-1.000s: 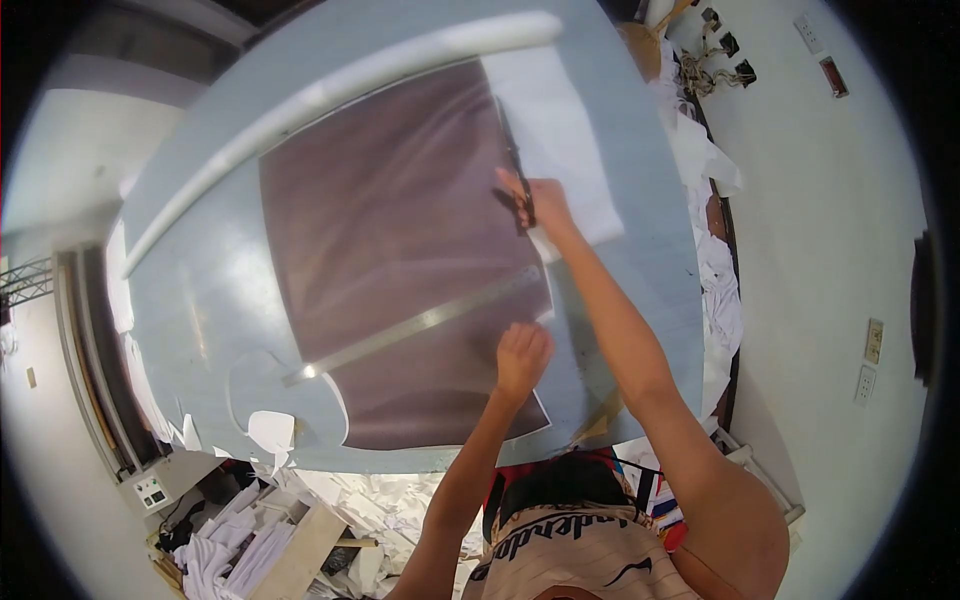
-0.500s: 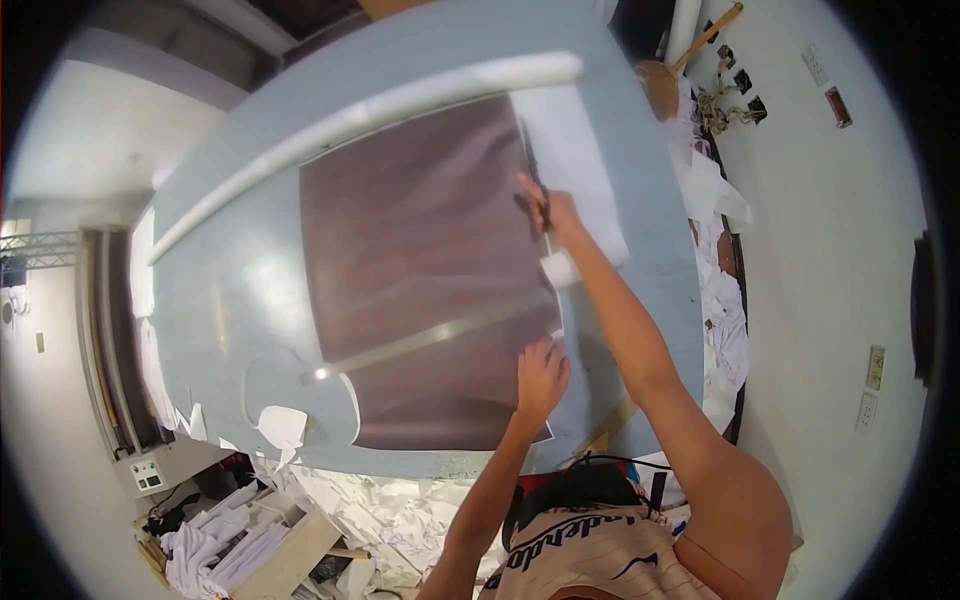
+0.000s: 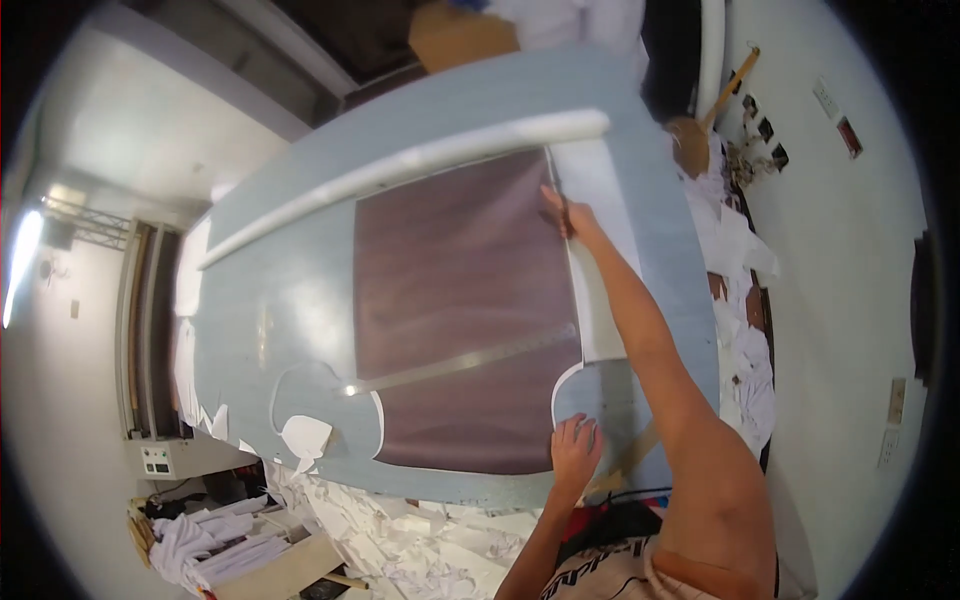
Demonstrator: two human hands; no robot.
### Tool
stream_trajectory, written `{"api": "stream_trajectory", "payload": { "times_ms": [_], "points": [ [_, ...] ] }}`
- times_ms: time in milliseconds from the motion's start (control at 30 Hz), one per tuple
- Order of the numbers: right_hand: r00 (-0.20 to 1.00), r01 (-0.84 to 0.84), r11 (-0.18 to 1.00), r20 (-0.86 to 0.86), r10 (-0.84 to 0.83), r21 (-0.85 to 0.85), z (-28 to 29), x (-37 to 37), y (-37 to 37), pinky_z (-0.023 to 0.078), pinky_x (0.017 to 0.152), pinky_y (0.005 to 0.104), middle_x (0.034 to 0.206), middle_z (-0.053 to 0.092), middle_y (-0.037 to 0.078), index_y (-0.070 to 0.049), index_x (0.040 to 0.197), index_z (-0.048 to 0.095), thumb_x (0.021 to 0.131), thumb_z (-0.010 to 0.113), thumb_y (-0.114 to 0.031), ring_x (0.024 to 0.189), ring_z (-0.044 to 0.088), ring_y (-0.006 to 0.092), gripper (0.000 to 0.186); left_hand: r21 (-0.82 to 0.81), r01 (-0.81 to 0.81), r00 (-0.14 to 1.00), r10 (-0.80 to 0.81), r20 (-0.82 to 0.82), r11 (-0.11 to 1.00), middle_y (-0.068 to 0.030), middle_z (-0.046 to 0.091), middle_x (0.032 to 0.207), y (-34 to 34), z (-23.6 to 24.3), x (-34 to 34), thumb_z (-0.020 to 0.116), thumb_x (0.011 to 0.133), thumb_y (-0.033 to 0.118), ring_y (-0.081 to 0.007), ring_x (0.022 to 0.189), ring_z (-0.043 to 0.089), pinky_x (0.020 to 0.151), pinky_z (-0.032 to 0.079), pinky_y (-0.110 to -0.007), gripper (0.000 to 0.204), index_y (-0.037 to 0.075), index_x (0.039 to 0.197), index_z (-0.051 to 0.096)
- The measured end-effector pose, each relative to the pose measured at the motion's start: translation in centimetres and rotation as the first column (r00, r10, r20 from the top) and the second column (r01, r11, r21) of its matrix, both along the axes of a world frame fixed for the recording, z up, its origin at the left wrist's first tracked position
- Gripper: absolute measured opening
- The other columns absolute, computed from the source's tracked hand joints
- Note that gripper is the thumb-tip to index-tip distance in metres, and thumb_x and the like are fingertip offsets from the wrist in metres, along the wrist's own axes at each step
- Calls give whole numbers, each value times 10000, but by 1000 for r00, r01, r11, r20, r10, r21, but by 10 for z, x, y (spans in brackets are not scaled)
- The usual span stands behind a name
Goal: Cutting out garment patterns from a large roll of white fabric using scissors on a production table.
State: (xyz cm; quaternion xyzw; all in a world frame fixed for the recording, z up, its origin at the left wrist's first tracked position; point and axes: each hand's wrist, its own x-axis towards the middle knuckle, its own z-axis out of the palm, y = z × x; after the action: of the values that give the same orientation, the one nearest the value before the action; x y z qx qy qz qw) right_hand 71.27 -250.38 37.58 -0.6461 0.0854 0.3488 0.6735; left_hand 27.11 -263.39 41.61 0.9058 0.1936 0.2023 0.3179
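A large brown sheet (image 3: 460,290) with white edges lies on the blue-grey table (image 3: 300,320). At its far right edge my right hand (image 3: 576,218) is closed on dark scissors (image 3: 562,205), their blades pointing away along the edge. A white strip (image 3: 598,270) lies along that same side. Close to the sheet's near right corner, by a curved cutout, my left hand (image 3: 576,450) rests with fingers slightly bent and apart, holding nothing. Across the lower part of the sheet lies a long metal ruler (image 3: 465,365).
A long white roll (image 3: 420,155) lies across the table behind the sheet. A white scrap (image 3: 306,436) sits at the near left. Paper offcuts (image 3: 410,540) are heaped below the near edge, with more scraps (image 3: 740,350) along the right side by the wall.
My right hand has moved farther along the right edge with the scissors. My left hand has slid nearer to me, uncovering the curved cutout. The white strip now lies flatter. The view has shifted.
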Motion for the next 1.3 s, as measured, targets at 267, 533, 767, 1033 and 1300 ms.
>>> {"api": "stream_trajectory", "payload": {
  "times_ms": [267, 533, 767, 1033, 1300],
  "points": [
    [983, 19, 998, 183, -8, -60, 0, -37, -80, 434, 442, 333, 499, 556, 47, -88, 509, 551, 701, 853, -639, 428, 551, 174, 657, 12, -183, 981, 182, 61, 983, -126, 666, 1044, -83, 25, -15, 766, 799, 59, -333, 951, 627, 802, 503, -430, 183, 48, 969, 700],
    [780, -377, 838, 352, 517, -395, 44, -141, -207, 434, 489, 352, 497, 556, 56, -39, 566, 617, 849, 788, -489, 439, 528, 160, 559, 38, -435, 900, 435, 0, 900, -175, 627, 1176, -165, 20, -22, 764, 819, 95, -391, 1084, 587, 915, 462, -501, 273, 46, 1075, 682],
    [298, -255, 816, 760, 577, -519, 59, 15, -215, 438, 534, 385, 555, 568, 122, 1, 661, 593, 809, 836, -412, 508, 544, 223, 501, 14, -495, 867, 493, 75, 869, -278, 449, 1472, -148, 58, 160, 718, 913, 187, -462, 1331, 439, 1067, 360, -560, 478, 18, 1335, 570],
    [257, -503, 781, 799, 544, -370, 33, 191, -71, 469, 625, 409, 717, 622, 169, 9, 847, 598, 810, 840, -408, 633, 582, 313, 484, 155, -609, 761, 628, -163, 778, -295, 322, 1579, -64, -30, 351, 589, 992, 413, -506, 1460, 275, 1165, 250, -592, 640, 74, 1515, 443],
    [93, -539, 734, 837, 539, -412, 19, 375, 21, 496, 783, 445, 946, 663, 152, -75, 1253, 605, 798, 839, -419, 897, 645, 368, 616, 282, -637, 589, 689, -421, 717, -215, 228, 1657, -53, -54, 410, 546, 980, 484, -436, 1528, 185, 1214, 138, -567, 706, 113, 1562, 394]
  ]
}}
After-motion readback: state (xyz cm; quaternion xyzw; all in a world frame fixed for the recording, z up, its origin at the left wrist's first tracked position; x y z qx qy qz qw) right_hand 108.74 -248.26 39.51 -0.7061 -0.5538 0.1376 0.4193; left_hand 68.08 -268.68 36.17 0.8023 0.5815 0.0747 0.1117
